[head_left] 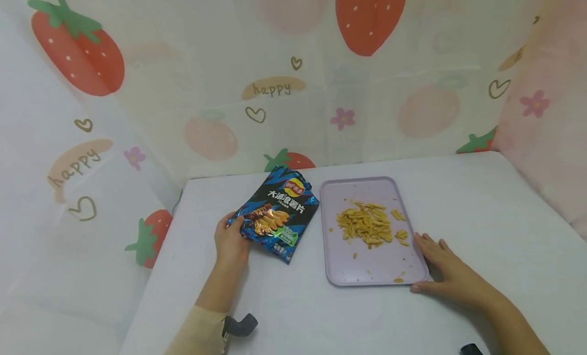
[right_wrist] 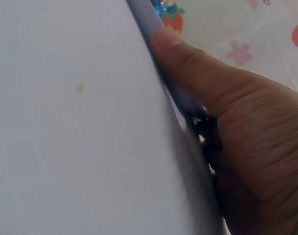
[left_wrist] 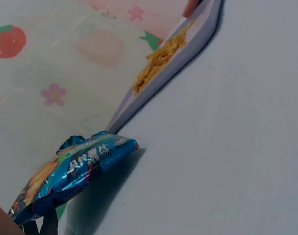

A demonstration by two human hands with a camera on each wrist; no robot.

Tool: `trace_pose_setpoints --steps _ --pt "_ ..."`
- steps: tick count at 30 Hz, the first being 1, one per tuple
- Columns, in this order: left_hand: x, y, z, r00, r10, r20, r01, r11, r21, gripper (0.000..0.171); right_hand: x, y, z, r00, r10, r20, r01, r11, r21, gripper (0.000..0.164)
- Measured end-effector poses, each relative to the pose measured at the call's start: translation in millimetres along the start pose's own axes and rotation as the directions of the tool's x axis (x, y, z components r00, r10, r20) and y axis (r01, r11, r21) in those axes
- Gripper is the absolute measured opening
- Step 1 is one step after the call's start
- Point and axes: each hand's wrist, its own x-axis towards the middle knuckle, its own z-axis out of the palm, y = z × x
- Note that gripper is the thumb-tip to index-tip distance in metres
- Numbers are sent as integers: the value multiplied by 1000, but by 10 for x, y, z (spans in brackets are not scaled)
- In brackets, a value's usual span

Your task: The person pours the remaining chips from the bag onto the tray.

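My left hand (head_left: 231,243) pinches the lower left edge of a blue and black potato chip bag (head_left: 282,215), thumb on its printed front. In the left wrist view the bag (left_wrist: 80,171) is tilted just above the table, casting a shadow. To its right lies a light purple tray (head_left: 371,271) with a heap of yellow chip pieces (head_left: 364,225) and a few scattered crumbs. My right hand (head_left: 451,273) rests against the tray's near right corner, fingers along the side and thumb by the front edge. In the right wrist view the thumb (right_wrist: 188,63) touches the tray's rim; the other fingers are mostly hidden.
A white cloth covers the table (head_left: 284,309). Behind and beside it hang sheets (head_left: 215,54) printed with strawberries, hearts and flowers. A black curved piece (head_left: 240,325) sticks out at the left wrist, and another dark piece (head_left: 471,349) shows at the bottom right.
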Motion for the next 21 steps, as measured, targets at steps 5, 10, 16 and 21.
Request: trace_pose_setpoints --steps 5,10,16,21 --pt "20 8 -91 999 -32 27 29 994 103 49 9 -24 -1 999 40 23 -40 999 17 114" --pt "-18 43 -182 996 -63 59 49 978 201 48 5 -20 -9 998 61 35 -62 998 19 115" --pt "-88 79 -300 991 -77 107 38 944 327 49 1 -16 -1 997 71 41 -72 997 30 115" --pt "-140 76 -386 985 -81 150 16 919 393 50 6 -21 6 997 63 38 -64 998 26 115"
